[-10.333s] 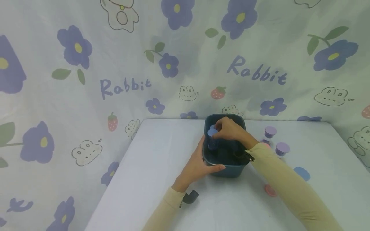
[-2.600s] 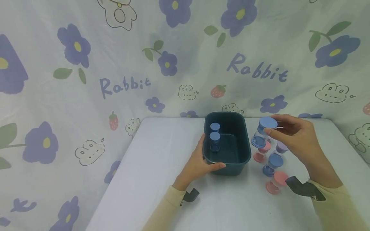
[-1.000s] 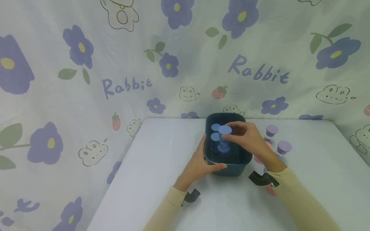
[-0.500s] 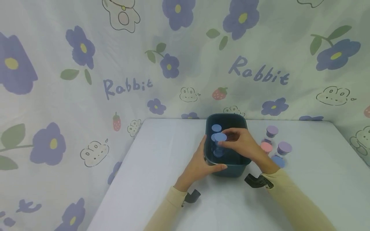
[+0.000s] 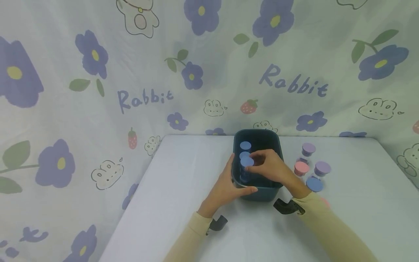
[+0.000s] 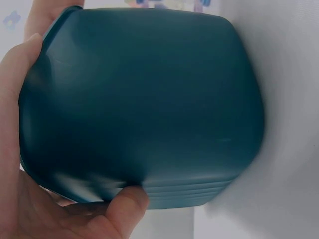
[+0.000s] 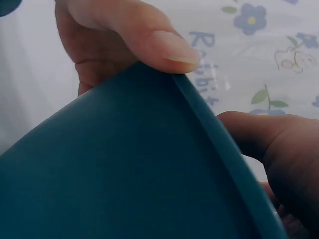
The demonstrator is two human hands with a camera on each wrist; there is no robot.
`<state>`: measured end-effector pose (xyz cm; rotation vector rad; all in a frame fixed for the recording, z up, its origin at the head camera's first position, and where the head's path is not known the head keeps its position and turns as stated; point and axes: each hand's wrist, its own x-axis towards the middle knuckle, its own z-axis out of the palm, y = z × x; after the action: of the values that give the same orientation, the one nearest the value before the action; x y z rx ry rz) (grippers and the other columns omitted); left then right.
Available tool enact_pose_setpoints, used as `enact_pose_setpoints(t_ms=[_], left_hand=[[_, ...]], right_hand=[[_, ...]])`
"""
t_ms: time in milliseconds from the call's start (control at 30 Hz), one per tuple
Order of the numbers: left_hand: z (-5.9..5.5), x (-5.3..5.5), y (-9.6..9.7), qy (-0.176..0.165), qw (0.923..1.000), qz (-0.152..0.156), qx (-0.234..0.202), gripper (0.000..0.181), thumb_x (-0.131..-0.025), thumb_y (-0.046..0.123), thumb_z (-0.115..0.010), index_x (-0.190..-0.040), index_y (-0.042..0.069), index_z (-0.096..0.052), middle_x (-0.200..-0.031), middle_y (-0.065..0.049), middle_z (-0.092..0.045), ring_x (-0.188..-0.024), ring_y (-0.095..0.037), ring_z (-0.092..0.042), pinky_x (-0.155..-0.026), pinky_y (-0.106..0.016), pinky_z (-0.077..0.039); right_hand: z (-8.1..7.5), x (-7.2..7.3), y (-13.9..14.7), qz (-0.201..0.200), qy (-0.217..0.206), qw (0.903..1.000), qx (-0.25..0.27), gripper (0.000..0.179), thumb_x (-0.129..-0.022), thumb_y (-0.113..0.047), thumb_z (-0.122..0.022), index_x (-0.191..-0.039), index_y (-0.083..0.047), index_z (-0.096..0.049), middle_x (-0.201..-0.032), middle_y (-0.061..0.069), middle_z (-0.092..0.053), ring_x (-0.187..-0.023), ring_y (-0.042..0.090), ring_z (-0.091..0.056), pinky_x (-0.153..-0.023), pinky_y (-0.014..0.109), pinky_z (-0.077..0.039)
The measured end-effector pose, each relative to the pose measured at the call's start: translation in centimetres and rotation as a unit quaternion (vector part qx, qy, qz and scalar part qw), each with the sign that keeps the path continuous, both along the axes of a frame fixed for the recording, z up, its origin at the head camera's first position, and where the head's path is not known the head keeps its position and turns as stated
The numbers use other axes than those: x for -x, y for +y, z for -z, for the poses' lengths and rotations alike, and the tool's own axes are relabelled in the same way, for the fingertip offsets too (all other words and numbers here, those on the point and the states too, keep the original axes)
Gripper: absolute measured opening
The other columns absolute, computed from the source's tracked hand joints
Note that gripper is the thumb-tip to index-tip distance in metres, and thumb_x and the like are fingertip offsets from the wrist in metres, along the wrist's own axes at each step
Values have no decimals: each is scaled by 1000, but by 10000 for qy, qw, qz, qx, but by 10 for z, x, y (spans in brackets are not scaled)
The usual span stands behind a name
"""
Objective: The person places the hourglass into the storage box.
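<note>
A dark teal bin [image 5: 260,194] stands at the back of the white table. My left hand [image 5: 219,187] grips its near left corner, thumb along the front wall; in the left wrist view that hand [image 6: 124,209] curls round the bin's wall [image 6: 149,99]. My right hand [image 5: 273,169] reaches inside and pinches a blue sand timer [image 5: 247,162] by its cap, upright at the left wall. Two more blue timers stand behind it, a far one [image 5: 245,145] and a partly covered one [image 5: 244,155]. In the right wrist view the bin [image 7: 124,164] hides the held timer.
Right of the bin stand two purple timers [image 5: 322,167], a pink one [image 5: 301,167] and a blue one [image 5: 314,184]. Another pink piece [image 5: 325,202] shows behind the right sleeve. A patterned cloth [image 5: 196,47] hangs behind the table.
The right hand has carried a blue sand timer from the table's right side into the bin and lowered it toward the near left, in line with the other two. The left hand keeps its grip.
</note>
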<state>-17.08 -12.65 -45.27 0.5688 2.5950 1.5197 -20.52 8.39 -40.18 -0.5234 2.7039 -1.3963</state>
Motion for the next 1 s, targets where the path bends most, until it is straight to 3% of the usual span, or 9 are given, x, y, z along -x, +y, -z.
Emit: enact_pose_setpoints(t_ms=[233,467,767,1000], left_hand=[[-2,0,1,98,9999,65,-59,126,-76,59,-86,-167,32,-4,-174,12,-20,-158,-14,-29,-127,-55,-33],[-2,-1,0,15,10000,-24,39,127,-75,60,-86,-167,35,-3,-173,16,-17,-159,-14,-28,-127,-55,-32],[1,1,0,128,9998,105,-119,126,-76,56,-87,-167,31,-4,-173,10,-21,-156,-13,-32,-126,-55,-34],[0,1,1,132,9999,80,-62,127,-75,56,-88,-167,31,-3,-174,8,-21,-157,-16,-31,-126,-55,-34]], right_hand=[[2,0,-3,-178,178,9993,-274,47,-82,-21,-86,-122,2,-72,-98,10,-75,-83,18,-65,-78,35,-63],[4,1,-6,-242,46,9974,-674,40,-82,-20,-86,-115,0,-75,-91,6,-73,-78,16,-62,-74,30,-59],[3,3,-11,-262,-86,9949,-970,40,-82,-19,-86,-113,4,-75,-98,11,-77,-80,17,-66,-77,35,-63],[6,6,-12,-227,-22,9943,-1041,33,-81,-17,-86,-106,2,-77,-91,9,-77,-75,16,-64,-72,32,-60]])
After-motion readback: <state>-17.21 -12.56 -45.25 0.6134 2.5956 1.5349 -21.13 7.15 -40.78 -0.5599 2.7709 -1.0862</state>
